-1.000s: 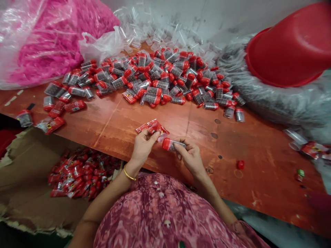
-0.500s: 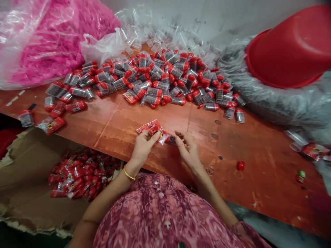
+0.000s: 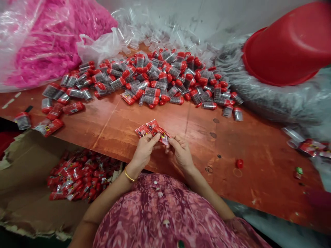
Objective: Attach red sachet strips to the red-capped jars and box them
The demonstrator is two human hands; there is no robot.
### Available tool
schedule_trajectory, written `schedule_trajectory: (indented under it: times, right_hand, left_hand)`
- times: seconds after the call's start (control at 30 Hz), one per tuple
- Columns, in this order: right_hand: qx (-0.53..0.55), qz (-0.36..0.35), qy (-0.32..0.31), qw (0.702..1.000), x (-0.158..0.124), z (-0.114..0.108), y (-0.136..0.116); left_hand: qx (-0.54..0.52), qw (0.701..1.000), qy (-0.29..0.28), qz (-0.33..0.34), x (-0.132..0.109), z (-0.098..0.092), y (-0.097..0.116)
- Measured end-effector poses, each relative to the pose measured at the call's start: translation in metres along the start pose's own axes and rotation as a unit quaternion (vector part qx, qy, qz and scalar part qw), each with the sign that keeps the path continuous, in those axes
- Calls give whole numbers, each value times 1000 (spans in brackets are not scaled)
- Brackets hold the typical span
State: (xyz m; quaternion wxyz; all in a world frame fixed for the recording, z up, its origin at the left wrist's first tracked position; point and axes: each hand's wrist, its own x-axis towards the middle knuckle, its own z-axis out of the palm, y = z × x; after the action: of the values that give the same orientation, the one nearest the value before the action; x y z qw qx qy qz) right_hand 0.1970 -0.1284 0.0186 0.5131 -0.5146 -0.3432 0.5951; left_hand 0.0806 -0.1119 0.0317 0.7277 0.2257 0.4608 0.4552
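Red foil sachet strip (image 3: 152,128) spans between both hands; left hand (image 3: 143,151) pinches it; right hand (image 3: 181,151) grips its lower end, fingers curled.

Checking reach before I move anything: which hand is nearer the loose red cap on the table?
Right. The right hand lies to the left of the loose red cap; the left hand lies farther left, beyond the right hand. Both pinch the red sachet strip.

You can read no words or numbers here: the print on the red wrapper (image 3: 151,128) you hold and on the red packets (image 3: 73,107) nearby is too small and blurred.
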Motion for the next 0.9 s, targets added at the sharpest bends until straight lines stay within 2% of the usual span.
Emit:
schedule_trajectory:
  times: [0.13,0.23,0.37,0.5,0.67,0.9]
  right_hand:
    - [-17,-47,30,998,-1,1,15]
    - [-21,-62,24,998,-4,-1,22]
    - [-11,-80,8,997,-10,-4,17]
    - [-31,-99,-1,995,-14,-5,6]
    - [-73,-118,43,989,-11,-1,6]
    - [-75,-154,42,984,-7,-1,7]
  left_hand:
    - [-20,1000,12,6,-3,4,0]
    - [-28,999,30,21,-3,4,1]
    - [-21,999,45,17,-1,0,-1]
    - [-15,997,49,49,-1,-1,-5]
    - [18,994,65,89,-1,1,-5]
    - [46,995,48,70,0,-4,-3]
